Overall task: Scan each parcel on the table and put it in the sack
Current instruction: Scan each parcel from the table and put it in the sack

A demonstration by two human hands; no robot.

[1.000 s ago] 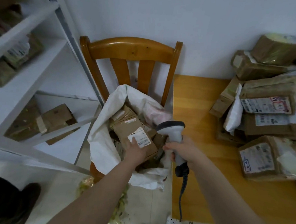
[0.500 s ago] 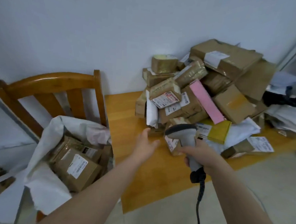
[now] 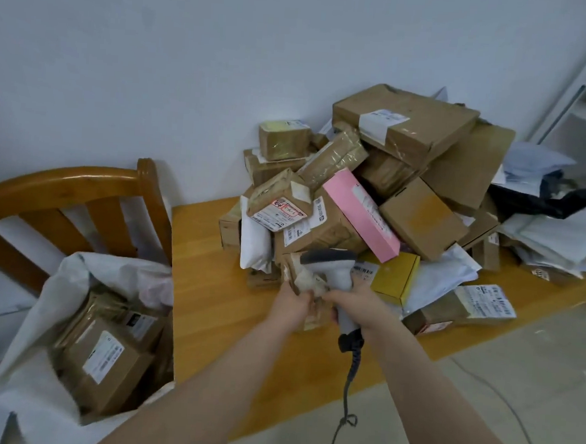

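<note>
Brown cardboard mostly. The white sack (image 3: 31, 326) leans against the chair (image 3: 81, 188), left of the table (image 3: 211, 302). At least three sacked parcels (image 3: 104, 364) show inside, and we judge those done. The pile (image 3: 372, 192) on the table is most of the job. We count twenty-odd, but stacking hides the exact number. There is one pink box (image 3: 360, 215), one yellow box (image 3: 396, 276) and several white mailers (image 3: 254, 240). The left hand (image 3: 291, 304) grips a taped brown parcel (image 3: 303, 277) at the pile's near edge. The right hand (image 3: 360, 305) is wrapped round the handle of the single scanner (image 3: 332, 258), its head over that parcel. We think it's not yet scanned.
</note>
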